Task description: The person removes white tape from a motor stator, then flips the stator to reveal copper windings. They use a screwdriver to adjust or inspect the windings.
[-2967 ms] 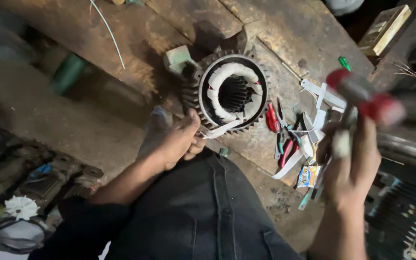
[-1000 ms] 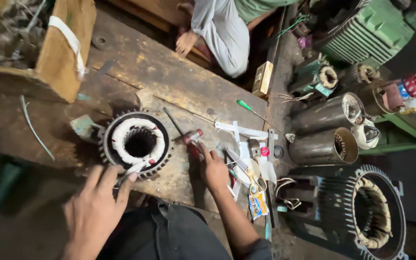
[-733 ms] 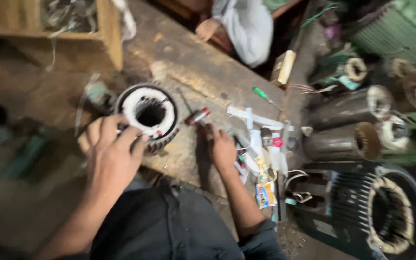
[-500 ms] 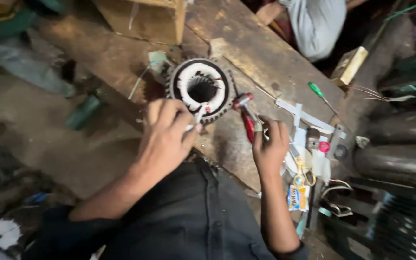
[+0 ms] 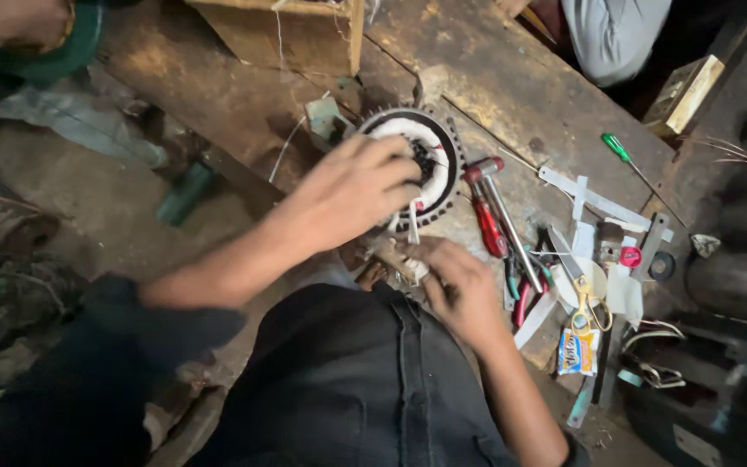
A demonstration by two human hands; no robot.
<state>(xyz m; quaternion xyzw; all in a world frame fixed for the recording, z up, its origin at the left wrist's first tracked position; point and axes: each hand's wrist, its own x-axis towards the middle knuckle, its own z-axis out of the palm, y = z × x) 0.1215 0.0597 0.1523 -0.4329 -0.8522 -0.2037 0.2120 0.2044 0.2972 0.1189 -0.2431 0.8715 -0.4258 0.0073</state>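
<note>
A round finned motor stator (image 5: pixel 439 145) with white-wrapped windings sits on a worn wooden bench (image 5: pixel 512 78). My left hand (image 5: pixel 349 186) lies over its near side, fingers spread on the windings. My right hand (image 5: pixel 458 287) is at the bench's near edge just below the stator, fingers curled on a small pale piece (image 5: pixel 408 264); what it is cannot be made out. A red-handled hammer (image 5: pixel 488 207) lies right of the stator.
Pliers (image 5: pixel 522 290), yellow-handled scissors (image 5: pixel 586 304), white strips (image 5: pixel 594 201), a green screwdriver (image 5: pixel 622 156) and a small packet (image 5: pixel 577 351) clutter the bench's right side. A wooden box (image 5: pixel 291 35) stands at the back. Another person (image 5: pixel 611 30) sits beyond the bench. Motor housings lie right.
My left hand moved from beside the stator onto its windings. My right hand let go of the red-handled hammer and came to the bench edge below the stator. The view swung about.
</note>
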